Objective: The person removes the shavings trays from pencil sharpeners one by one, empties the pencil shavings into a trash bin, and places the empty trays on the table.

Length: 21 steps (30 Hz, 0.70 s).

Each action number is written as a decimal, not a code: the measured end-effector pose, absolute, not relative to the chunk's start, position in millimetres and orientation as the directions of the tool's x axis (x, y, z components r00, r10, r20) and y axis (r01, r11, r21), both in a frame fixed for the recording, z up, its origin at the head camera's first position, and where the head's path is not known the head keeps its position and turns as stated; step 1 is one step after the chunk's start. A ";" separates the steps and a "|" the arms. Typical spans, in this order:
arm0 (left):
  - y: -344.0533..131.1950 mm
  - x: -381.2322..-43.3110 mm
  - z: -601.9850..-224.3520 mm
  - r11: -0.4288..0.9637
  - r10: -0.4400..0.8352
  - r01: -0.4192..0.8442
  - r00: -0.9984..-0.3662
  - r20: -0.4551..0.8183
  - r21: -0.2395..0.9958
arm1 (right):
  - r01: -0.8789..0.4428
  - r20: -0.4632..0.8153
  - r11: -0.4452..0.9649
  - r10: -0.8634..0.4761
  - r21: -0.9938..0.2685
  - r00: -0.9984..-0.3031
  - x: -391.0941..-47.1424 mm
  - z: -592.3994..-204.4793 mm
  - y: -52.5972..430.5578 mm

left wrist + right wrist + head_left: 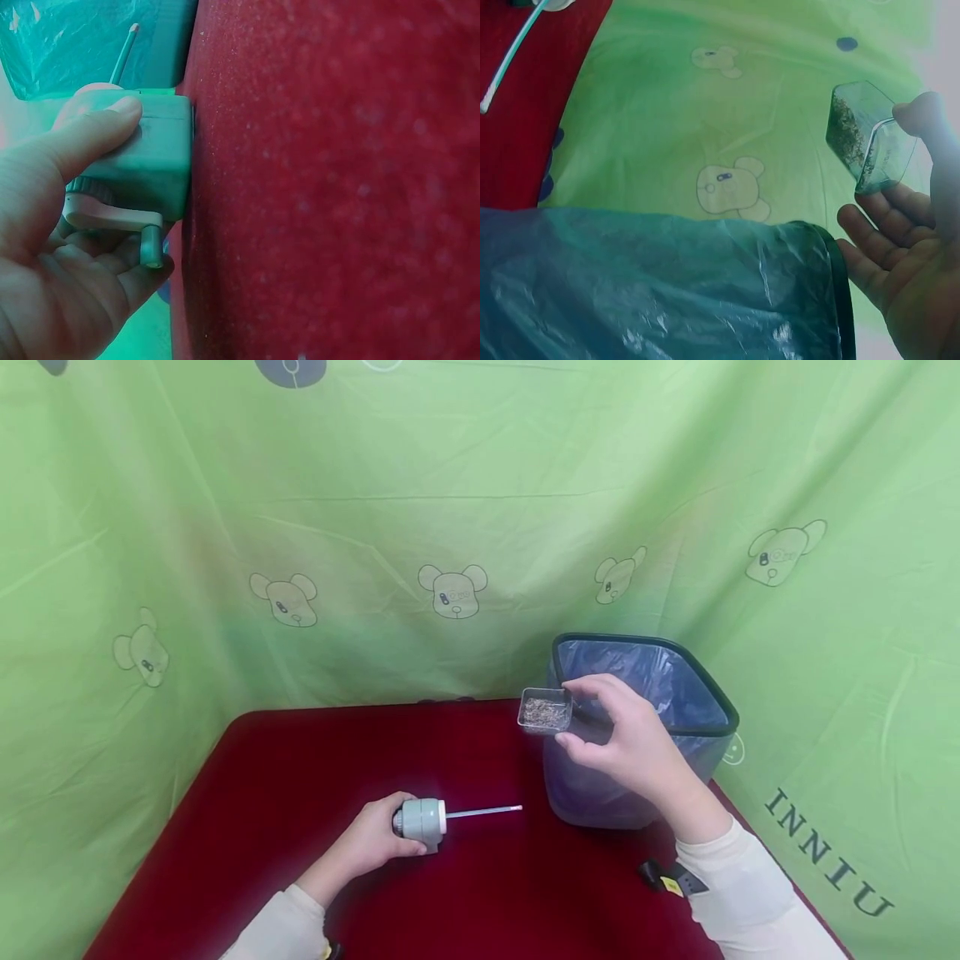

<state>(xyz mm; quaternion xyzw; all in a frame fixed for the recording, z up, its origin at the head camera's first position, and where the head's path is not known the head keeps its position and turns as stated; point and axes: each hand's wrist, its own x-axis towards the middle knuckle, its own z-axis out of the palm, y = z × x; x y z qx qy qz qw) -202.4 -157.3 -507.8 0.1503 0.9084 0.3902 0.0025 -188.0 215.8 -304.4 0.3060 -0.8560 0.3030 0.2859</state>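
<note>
My left hand (378,835) grips a grey-green hand-crank pencil sharpener (422,822) low over the red cloth. A pencil (483,812) sticks out of its front, pointing right. In the left wrist view the crank handle (116,215) shows at the back, with my thumb on the sharpener's side. Between thumb and fingers, my right hand (630,735) pinches a small clear shavings drawer (546,710) at its right end. Shavings (847,131) lie inside it. The drawer is held up beside the near left rim of a lined trash bin (622,777).
A red cloth (300,777) covers the table. The bin has a dark rim (723,702) and a clear bag liner (667,285). Green printed curtain (450,485) hangs around the back and sides. A dark strap with a yellow tag (671,885) is near the right sleeve.
</note>
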 end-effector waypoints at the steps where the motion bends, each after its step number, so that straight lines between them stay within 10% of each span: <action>1: -157.4 -202.4 -508.1 0.650 0.275 0.271 -0.955 0.112 0.710 | -0.694 0.677 0.633 -0.346 -0.342 -0.649 -188.2 -303.9 217.0; 21: -157.5 -201.4 -509.2 0.649 0.277 0.281 -0.953 0.125 0.707 | -0.658 0.668 0.666 -0.313 -0.352 -0.675 -198.6 -296.7 226.0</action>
